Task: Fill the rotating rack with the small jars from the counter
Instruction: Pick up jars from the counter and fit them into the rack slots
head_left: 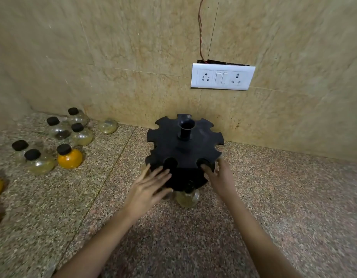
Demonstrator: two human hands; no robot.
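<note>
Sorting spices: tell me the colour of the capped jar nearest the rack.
Bright orange-yellow jar, black screw cap; head view.

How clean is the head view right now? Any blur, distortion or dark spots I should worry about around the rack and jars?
Head view: wide-angle bending bows the wall tiles and switch plate; the left hand and right hand are slightly motion-blurred; the black rack shows little surface detail, with its lower tier in shadow; the jar under the rack looks soft; the orange jar is fairly sharp; no strong glare.
</note>
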